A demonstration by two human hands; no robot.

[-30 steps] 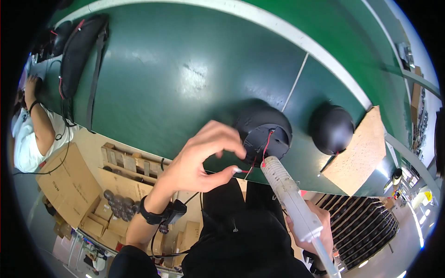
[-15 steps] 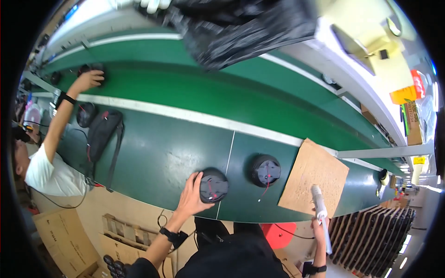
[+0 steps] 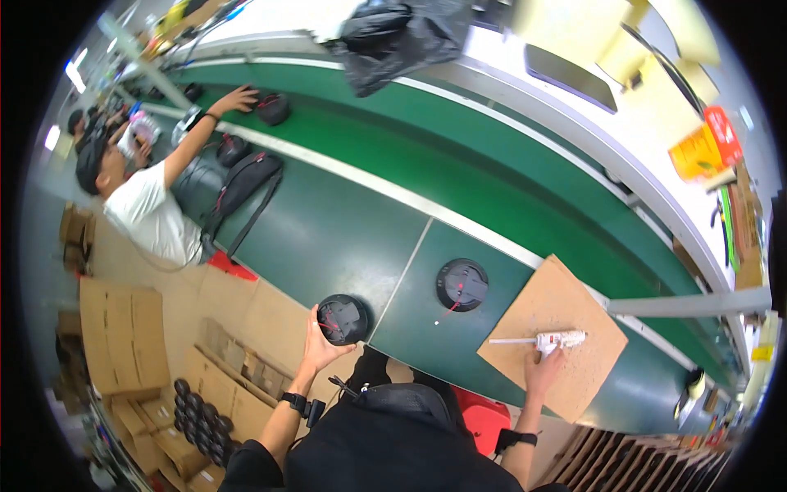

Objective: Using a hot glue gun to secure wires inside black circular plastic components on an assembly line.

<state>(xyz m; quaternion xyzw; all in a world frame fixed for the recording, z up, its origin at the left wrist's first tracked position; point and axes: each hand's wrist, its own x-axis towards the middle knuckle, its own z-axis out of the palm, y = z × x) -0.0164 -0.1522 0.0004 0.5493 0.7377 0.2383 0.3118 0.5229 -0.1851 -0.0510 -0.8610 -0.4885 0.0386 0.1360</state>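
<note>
My left hand (image 3: 321, 351) is curled round the near left side of a round black housing (image 3: 344, 318) with a thin red wire on its top. That housing sits at the table's front edge. In my right hand (image 3: 543, 371) is a white glue gun (image 3: 561, 339), held level over a brown cardboard sheet (image 3: 531, 305), with a long thin pale rod sticking out to the left. Between the two hands, a second black housing (image 3: 463, 284) lies on the green table (image 3: 393, 303), its red wire trailing toward me.
At the left a co-worker's hand (image 3: 239, 98) reaches over the green belt (image 3: 393, 156) beside a black round part (image 3: 273, 108). A black bag (image 3: 244, 184) lies on the table. A black plastic bag (image 3: 402, 41) hangs from the shelf opposite. A metal post (image 3: 689, 303) stands at right.
My view has swung. The glue gun has turned from upright to level over the cardboard. My left hand stays on its housing. The co-worker's hand has come off the black part on the belt.
</note>
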